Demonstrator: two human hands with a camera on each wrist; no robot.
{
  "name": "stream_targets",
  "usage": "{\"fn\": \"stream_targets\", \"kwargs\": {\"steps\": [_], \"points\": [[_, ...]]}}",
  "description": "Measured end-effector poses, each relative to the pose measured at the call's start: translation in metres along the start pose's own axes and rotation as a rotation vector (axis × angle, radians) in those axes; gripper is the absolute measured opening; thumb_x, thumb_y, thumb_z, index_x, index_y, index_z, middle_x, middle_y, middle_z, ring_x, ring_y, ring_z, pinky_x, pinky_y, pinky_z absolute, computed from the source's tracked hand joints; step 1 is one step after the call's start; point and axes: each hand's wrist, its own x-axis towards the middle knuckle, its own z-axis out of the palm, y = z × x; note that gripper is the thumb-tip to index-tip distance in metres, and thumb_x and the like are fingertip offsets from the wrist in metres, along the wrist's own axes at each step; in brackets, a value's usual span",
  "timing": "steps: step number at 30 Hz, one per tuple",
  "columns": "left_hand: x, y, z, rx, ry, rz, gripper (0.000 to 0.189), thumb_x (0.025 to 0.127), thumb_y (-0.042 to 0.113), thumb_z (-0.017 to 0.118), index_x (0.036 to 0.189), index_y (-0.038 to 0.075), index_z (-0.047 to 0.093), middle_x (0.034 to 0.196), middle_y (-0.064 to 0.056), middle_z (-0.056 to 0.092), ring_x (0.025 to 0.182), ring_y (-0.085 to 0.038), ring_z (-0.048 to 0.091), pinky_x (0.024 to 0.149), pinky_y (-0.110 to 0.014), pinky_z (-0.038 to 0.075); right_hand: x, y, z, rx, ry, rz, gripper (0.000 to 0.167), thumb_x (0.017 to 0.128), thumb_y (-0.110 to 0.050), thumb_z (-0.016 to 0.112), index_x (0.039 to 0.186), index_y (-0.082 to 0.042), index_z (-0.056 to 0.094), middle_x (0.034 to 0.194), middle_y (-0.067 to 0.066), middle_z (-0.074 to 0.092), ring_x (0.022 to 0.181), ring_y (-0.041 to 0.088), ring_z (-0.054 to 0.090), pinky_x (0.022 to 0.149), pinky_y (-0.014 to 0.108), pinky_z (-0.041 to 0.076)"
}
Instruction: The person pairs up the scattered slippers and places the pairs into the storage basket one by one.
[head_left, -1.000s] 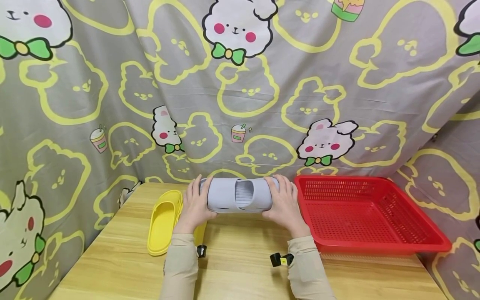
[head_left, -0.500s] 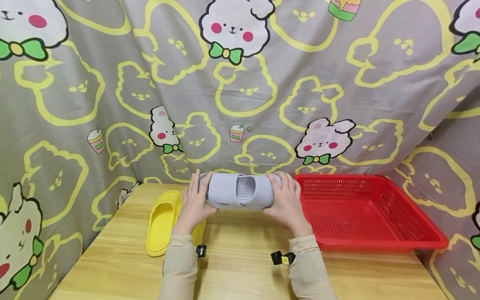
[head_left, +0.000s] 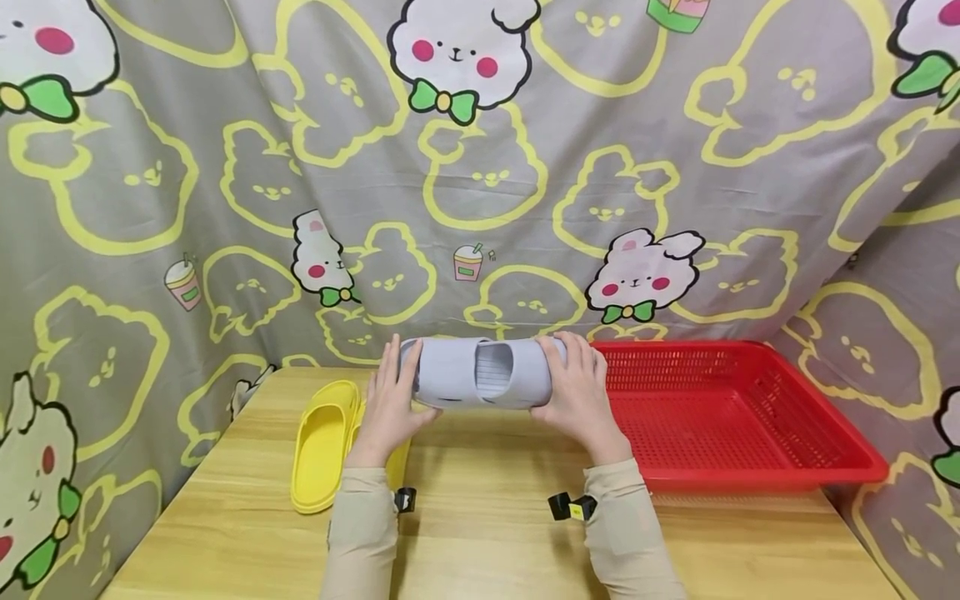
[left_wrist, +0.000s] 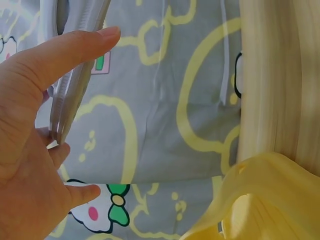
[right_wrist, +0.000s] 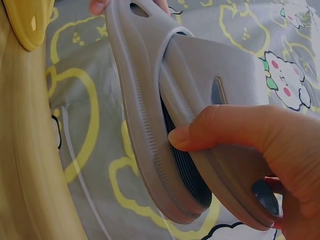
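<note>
Left hand [head_left: 386,412], right hand [head_left: 581,400]: fingers pinch opposite ends of grey slides [head_left: 446,371]; air gap beneath fingers to tabletop [head_left: 487,525]; red basket [head_left: 765,477] rim rightward.

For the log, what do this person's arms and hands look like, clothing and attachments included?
The left hand and right hand are ungloved, with no rings visible. The left sleeve and right sleeve are plain beige, wrinkled, and reach the wrists. A small black piece juts out at the left cuff; another at the right bears a yellow label.
</note>
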Motion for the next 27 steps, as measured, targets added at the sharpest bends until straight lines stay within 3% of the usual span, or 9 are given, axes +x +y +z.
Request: {"fn": "stream_targets", "kwargs": {"steps": [8, 27], "points": [[0.002, 0.006, -0.001, -0.024, 0.033, 0.029, 0.115, 0.065, 0.028, 0.091, 0.156, 0.026, 0.021, 0.164, -0.017, 0.007, 0.151, -0.038, 0.011, 0.112, -0.070, 0.020, 0.003, 0.003, -0.012, -0.006, -0.005, -0.002, 0.103, 0.052, -0.029, 0.093, 0.140, -0.020, 0.041, 0.139, 0.018, 0.039, 0.133, 0.036, 0.030, 0.107, 0.058, 0.023], [0.004, 0.027, 0.009, -0.027, -0.018, 0.092, 0.113, 0.068, 0.033, 0.088, 0.157, 0.028, 0.018, 0.164, -0.016, 0.007, 0.150, -0.041, 0.011, 0.113, -0.069, 0.019, -0.001, 0.025, -0.043, -0.078, 0.010, -0.029, 0.103, 0.050, -0.029, 0.093, 0.138, -0.019, 0.041, 0.136, 0.018, 0.040, 0.130, 0.039, 0.032, 0.104, 0.063, 0.025]]}}
